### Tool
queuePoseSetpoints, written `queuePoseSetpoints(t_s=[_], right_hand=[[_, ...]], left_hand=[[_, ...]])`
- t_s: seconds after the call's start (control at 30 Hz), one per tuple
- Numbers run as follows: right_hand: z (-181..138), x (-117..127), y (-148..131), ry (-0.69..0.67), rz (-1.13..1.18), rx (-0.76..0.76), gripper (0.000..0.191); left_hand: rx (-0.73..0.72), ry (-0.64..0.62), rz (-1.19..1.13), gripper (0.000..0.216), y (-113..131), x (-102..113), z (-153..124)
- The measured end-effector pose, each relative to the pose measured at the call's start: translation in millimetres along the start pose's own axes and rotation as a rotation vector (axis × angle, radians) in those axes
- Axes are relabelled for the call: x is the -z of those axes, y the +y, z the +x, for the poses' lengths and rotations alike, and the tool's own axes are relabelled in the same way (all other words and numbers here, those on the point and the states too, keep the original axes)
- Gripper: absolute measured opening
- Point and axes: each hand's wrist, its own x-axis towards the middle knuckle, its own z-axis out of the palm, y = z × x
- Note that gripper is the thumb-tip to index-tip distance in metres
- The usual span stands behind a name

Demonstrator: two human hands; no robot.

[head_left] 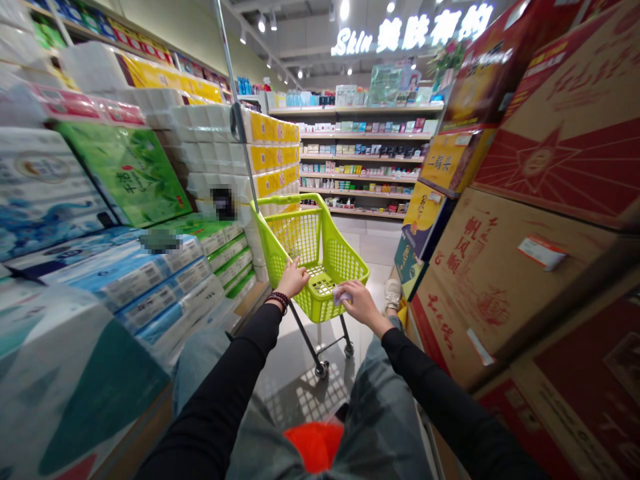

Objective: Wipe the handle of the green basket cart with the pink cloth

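A small lime-green plastic shopping cart (327, 250) on wheels stands in the aisle in front of me, its basket looking empty. My left hand (293, 278) grips the cart's near rim on the left side; a beaded bracelet sits on that wrist. My right hand (356, 300) rests on the cart's near edge and presses a small pale cloth or wipe (340, 295) against it. Both arms wear black sleeves. I am low down with my knees in grey jeans in view.
Stacked packs of tissue and toilet paper (150, 267) line the left. Large brown and red cardboard boxes (525, 253) crowd the right. A metal pole (235, 107) rises behind the cart. Shelves of small goods (360, 167) close the aisle's far end. The tiled floor (373, 247) runs ahead.
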Motion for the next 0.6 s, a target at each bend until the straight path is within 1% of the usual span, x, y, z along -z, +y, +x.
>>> queuePoseSetpoints(t_s=[0.07, 0.1, 0.17, 0.2, 0.27, 0.33, 0.43, 0.5, 0.53, 0.6], right_hand=[[2.5, -9.3, -15.0, -0.030, -0.015, 0.002, 0.010], [3.8, -14.6, -21.4, -0.042, -0.033, -0.012, 0.006], [5.7, -27.0, -31.7, -0.034, -0.090, -0.067, 0.010], [6.0, -33.9, -36.0, -0.012, -0.119, -0.094, 0.011], [6.2, -49.0, -44.2, 0.062, -0.158, -0.124, 0.008], [7.1, -64.5, -52.9, 0.107, -0.157, -0.101, 0.012], [11.4, -83.0, -64.8, 0.084, -0.141, -0.066, 0.016], [14.3, -86.6, -66.7, 0.058, -0.125, -0.044, 0.015], [14.9, -84.3, -64.4, 0.044, -0.111, -0.015, 0.014], [13.1, -71.1, -52.3, 0.007, -0.076, 0.079, 0.014]], left_hand=[[0.060, 0.038, 0.011, 0.041, 1.0, -1.7, -8.5], [0.085, 0.065, 0.006, 0.051, 2.1, -4.1, -14.9], [0.123, 0.124, -0.032, 0.073, 4.2, -11.3, -29.6], [0.140, 0.153, -0.068, 0.079, 4.8, -15.5, -36.6], [0.163, 0.189, -0.149, 0.082, 4.8, -22.5, -47.3], [0.197, 0.189, -0.205, 0.084, 4.0, -26.1, -52.0], [0.168, 0.168, -0.233, 0.087, 3.6, -25.5, -51.4], [0.125, 0.168, -0.241, 0.090, 4.1, -24.0, -49.8], [0.115, 0.171, -0.247, 0.091, 4.3, -23.7, -49.4], [0.127, 0.179, -0.257, 0.093, 4.7, -24.3, -49.1]])
